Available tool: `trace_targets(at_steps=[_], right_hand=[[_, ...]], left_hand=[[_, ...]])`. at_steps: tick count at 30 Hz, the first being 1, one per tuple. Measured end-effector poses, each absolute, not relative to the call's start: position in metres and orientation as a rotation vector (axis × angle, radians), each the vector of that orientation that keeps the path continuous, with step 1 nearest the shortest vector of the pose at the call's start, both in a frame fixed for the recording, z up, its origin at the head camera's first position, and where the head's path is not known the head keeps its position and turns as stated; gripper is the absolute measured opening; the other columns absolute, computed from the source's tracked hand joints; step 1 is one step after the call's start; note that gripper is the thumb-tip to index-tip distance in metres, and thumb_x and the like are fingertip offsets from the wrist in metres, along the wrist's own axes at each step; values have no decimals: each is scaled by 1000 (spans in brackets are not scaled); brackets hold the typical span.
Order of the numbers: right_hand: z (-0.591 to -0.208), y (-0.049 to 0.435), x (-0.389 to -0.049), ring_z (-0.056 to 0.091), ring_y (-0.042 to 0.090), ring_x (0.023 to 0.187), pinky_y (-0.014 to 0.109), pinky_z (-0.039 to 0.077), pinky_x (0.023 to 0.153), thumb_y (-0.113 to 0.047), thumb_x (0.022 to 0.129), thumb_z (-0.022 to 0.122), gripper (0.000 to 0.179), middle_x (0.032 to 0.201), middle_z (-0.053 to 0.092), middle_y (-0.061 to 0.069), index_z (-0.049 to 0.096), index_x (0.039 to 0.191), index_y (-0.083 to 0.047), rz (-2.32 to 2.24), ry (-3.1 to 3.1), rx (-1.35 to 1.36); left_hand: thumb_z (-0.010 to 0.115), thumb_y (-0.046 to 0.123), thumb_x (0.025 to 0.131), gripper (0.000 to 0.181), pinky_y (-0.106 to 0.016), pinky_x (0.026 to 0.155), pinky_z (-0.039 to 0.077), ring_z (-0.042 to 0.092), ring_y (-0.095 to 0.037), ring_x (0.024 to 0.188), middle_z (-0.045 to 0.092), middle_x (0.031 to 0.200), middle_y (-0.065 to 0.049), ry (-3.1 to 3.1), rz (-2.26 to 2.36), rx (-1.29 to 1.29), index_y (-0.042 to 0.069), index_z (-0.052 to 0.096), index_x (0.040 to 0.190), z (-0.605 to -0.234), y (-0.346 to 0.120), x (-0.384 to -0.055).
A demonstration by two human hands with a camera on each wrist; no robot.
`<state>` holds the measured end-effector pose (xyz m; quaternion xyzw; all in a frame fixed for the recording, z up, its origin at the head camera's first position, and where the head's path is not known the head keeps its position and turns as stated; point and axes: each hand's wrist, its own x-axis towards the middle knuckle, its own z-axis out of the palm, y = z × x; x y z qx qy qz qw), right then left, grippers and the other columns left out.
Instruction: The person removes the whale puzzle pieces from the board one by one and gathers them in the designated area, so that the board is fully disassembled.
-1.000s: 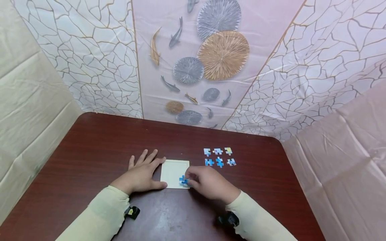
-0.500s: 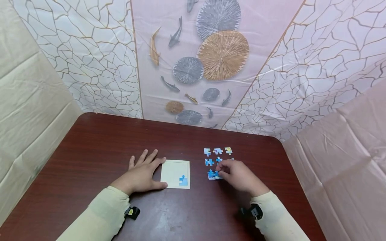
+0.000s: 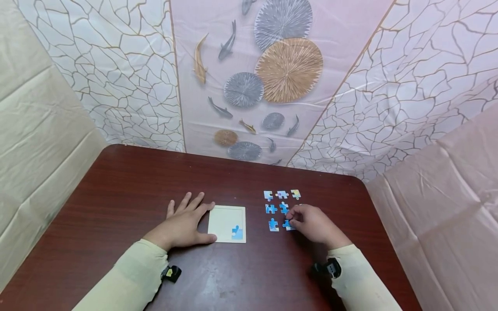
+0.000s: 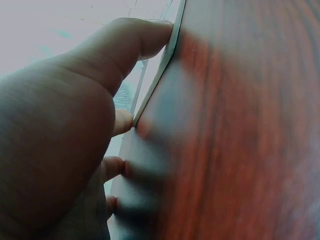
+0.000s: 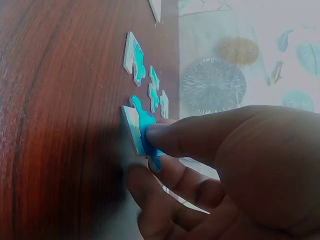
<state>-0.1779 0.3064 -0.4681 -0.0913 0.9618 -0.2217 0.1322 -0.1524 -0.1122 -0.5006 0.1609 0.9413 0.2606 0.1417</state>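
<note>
A cream square puzzle tray (image 3: 219,222) lies flat on the table, with a blue jigsaw piece (image 3: 237,233) in its near right corner. My left hand (image 3: 177,226) is spread at the tray's left side; its thumb and index fingertip touch that edge, as the left wrist view also shows. To the right of the tray, my right hand (image 3: 315,224) pinches a blue and white jigsaw piece (image 5: 131,122) between thumb and fingers, low over the table. The fingers hide part of it. Left of it lies another blue piece (image 3: 273,225).
Behind the right hand, loose jigsaw pieces lie in rows, among them a yellow-marked piece (image 3: 295,194), a pale piece (image 3: 282,195) and a blue piece (image 3: 271,209). The dark red table (image 3: 155,172) meets patterned cloth walls (image 3: 136,86) at its back and sides.
My right hand has let go of a blue piece in the tray's corner, moved right to the loose pieces and taken hold of one in the nearest row. The left hand has stayed still.
</note>
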Motion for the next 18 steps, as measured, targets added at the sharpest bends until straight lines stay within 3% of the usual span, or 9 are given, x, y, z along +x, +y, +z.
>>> trace_targets(at_steps=[18], right_hand=[[-471,300,-178,62,17,83,37,56,79,-10,103,82,9,91,71,-1,77,103,-17,-608,2833,-220]], left_hand=[[88,69,89,103,-88,127,-1,4,-50,176,18,190,-11,2720,751,467,31,45,174,-502,-113,-153]])
